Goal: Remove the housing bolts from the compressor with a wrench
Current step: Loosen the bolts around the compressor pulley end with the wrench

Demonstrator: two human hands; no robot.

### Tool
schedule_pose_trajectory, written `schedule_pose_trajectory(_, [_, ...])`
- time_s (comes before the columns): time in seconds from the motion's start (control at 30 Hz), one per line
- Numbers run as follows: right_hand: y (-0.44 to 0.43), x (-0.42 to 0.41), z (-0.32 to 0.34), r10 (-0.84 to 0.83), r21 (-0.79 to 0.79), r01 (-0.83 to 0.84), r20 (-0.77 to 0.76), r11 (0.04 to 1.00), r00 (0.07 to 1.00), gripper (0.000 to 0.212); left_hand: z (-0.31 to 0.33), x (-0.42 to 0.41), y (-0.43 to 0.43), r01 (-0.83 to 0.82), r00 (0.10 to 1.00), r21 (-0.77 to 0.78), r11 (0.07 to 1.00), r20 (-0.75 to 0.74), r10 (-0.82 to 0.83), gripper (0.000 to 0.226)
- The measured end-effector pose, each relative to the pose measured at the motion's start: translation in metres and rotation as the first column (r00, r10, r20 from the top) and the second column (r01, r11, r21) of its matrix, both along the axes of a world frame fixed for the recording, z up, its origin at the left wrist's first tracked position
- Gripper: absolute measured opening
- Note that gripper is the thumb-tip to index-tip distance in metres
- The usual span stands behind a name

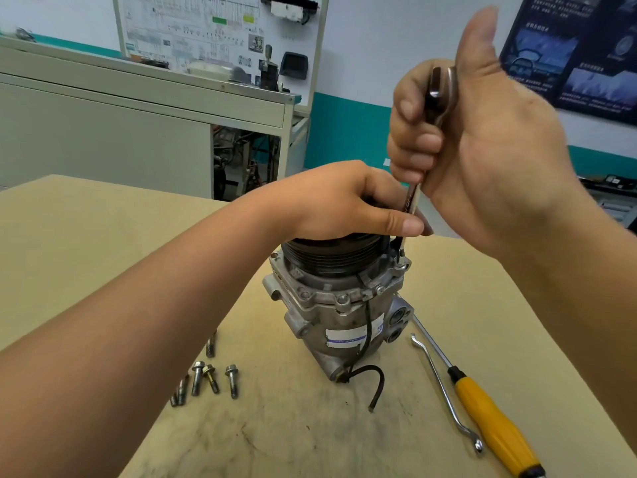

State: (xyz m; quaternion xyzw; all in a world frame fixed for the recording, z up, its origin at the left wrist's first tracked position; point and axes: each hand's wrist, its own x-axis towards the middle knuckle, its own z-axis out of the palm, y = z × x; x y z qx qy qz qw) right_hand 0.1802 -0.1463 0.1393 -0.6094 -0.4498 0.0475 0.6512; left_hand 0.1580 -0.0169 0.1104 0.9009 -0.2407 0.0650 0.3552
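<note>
A grey metal compressor (341,315) stands upright in the middle of the tan table (103,229), its black pulley on top. My left hand (341,201) rests over the pulley with its fingers curled around the rim. My right hand (482,139) grips a steel wrench (412,198) held nearly upright, thumb raised. The wrench's lower end reaches the housing flange at the compressor's right edge, where a bolt (401,262) sits. Several removed bolts (206,377) lie on the table to the compressor's front left.
A bent double-ended wrench (444,391) and a yellow-handled screwdriver (489,419) lie on the table to the right of the compressor. A black cable (374,381) trails from its base. A grey cabinet (103,132) and wall charts stand behind the table.
</note>
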Motion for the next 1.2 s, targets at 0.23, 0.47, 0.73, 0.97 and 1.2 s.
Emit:
schedule_pose_trajectory(0.23, [-0.007,0.006,0.002,0.034,0.020,-0.033,-0.048,0.999,0.998,0.059,-0.003,0.005,-0.001,-0.031,0.998,0.049,0.998,0.050,0.029,0.045])
schedule_pose_trajectory(0.47, [-0.007,0.009,0.001,0.094,0.030,-0.093,-0.033,0.995,0.995,0.060,-0.008,0.011,-0.002,-0.091,0.992,0.009,0.996,0.091,0.090,0.023])
schedule_pose_trajectory(0.73, [-0.009,0.009,-0.012,0.046,0.275,-0.040,-0.013,0.961,0.999,0.063,-0.006,0.010,-0.005,-0.109,0.991,0.011,0.994,0.085,0.108,0.017])
schedule_pose_trajectory(0.97, [-0.011,0.008,-0.015,-0.074,0.359,0.072,-0.009,0.930,0.997,0.052,-0.006,0.010,-0.009,-0.134,0.985,0.031,0.990,0.116,0.130,0.030])
schedule_pose_trajectory(1.2, [-0.008,0.009,-0.009,-0.127,0.390,0.123,-0.015,0.913,0.992,0.046,-0.005,0.010,-0.007,-0.105,0.990,0.037,0.994,0.096,0.101,0.049])
